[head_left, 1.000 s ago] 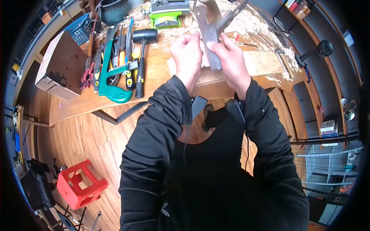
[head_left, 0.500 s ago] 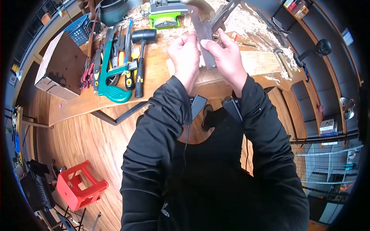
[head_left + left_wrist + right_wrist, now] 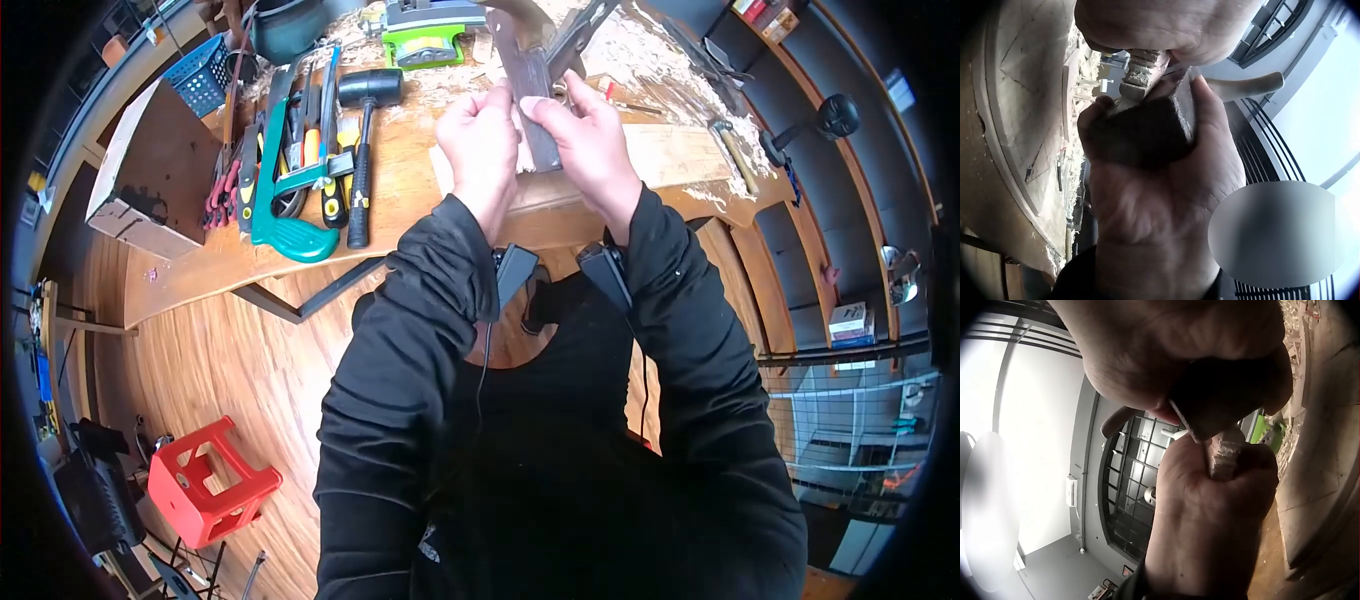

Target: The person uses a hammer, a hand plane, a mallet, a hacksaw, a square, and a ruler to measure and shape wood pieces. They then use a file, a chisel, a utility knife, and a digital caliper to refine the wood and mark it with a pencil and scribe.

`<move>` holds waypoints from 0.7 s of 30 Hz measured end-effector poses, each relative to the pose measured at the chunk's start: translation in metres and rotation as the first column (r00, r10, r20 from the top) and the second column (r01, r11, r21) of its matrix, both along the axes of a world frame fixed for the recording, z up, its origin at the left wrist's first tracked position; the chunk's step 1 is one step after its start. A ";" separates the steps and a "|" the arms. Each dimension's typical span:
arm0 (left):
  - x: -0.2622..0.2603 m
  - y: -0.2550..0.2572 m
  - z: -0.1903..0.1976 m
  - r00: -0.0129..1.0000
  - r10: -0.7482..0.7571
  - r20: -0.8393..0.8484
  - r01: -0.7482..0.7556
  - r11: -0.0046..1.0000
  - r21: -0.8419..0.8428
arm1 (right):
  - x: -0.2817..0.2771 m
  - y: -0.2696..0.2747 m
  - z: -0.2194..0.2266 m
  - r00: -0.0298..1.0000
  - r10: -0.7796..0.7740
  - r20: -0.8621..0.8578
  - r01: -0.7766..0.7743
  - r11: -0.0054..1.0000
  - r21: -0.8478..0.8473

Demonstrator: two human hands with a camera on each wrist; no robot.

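My left hand point(image 3: 480, 145) pinches a light, rough-ended wood piece point(image 3: 1142, 74), mostly hidden by the fingers. Beside it, my right hand point(image 3: 592, 145) grips a long dark wooden block point(image 3: 540, 140), its thumb lying on the upper face. In the right wrist view the block's end point(image 3: 1210, 403) is just above the light piece; whether they touch I cannot tell. A pale rounded handle point(image 3: 1250, 86) sticks out beyond the block in the left wrist view. Both hands are over the front edge of the bench point(image 3: 400, 225).
Left of the hands lie a black mallet point(image 3: 369, 90), a green-handled saw point(image 3: 300, 240) and several other hand tools. A wooden box point(image 3: 165, 165) stands farther left. Behind is a green vise point(image 3: 425, 47) among shavings; a hammer point(image 3: 735, 155) lies right. A red stool point(image 3: 212, 480) stands on the floor.
My right hand and the dark block have shifted slightly left and away from me, toward my left hand. My left hand has moved little, with its grip unchanged.
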State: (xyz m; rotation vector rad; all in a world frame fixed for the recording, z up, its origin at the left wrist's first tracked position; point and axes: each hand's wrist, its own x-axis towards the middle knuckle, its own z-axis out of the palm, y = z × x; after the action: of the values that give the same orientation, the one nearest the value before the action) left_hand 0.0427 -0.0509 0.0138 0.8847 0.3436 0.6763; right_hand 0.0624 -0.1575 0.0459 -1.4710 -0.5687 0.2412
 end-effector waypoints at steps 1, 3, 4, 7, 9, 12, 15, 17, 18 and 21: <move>-0.002 0.003 0.007 0.999 0.053 -0.009 -0.052 0.998 0.046 | 0.000 0.000 0.001 1.000 0.010 -0.014 -0.010 0.999 -0.034; 0.000 0.019 0.006 0.999 0.042 -0.011 -0.043 0.998 -0.049 | -0.029 -0.020 -0.034 0.973 -0.072 0.218 0.103 0.985 -0.136; 0.006 0.033 -0.005 0.996 0.045 0.074 -0.046 0.999 0.005 | -0.042 -0.025 -0.043 0.874 -0.109 0.473 0.223 0.955 -0.194; 0.004 0.036 -0.011 0.994 0.091 0.054 -0.096 0.992 0.086 | -0.056 -0.029 -0.040 0.961 -0.008 0.276 0.034 0.995 -0.090; -0.004 0.019 0.006 0.993 0.116 -0.016 -0.114 0.988 0.104 | -0.039 -0.019 -0.027 1.000 -0.014 0.005 0.013 0.999 0.040; -0.004 0.011 0.003 0.996 0.080 -0.048 -0.074 0.990 0.117 | -0.010 -0.007 -0.007 0.999 -0.012 0.031 0.013 1.000 -0.008; -0.002 0.007 0.006 0.997 0.079 -0.011 -0.078 0.994 0.082 | 0.004 0.003 -0.001 0.996 0.066 0.058 -0.068 0.997 0.047; -0.001 0.008 0.008 0.997 0.078 0.027 -0.079 0.996 0.048 | -0.009 -0.003 0.003 0.997 0.052 0.052 -0.050 0.998 -0.046; -0.003 0.012 0.009 0.996 0.085 0.010 -0.085 0.996 0.039 | -0.023 -0.010 0.001 0.999 0.034 0.041 -0.028 0.990 -0.140; -0.001 0.030 0.007 0.986 0.136 0.097 -0.141 0.989 0.052 | -0.066 -0.032 -0.034 0.936 -0.034 0.350 0.055 0.997 -0.049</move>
State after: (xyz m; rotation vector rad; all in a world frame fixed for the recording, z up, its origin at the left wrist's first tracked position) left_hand 0.0421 -0.0207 0.0212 0.8871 0.3049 0.8575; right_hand -0.0032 -0.1890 0.0117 -1.5934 -0.8184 -0.0437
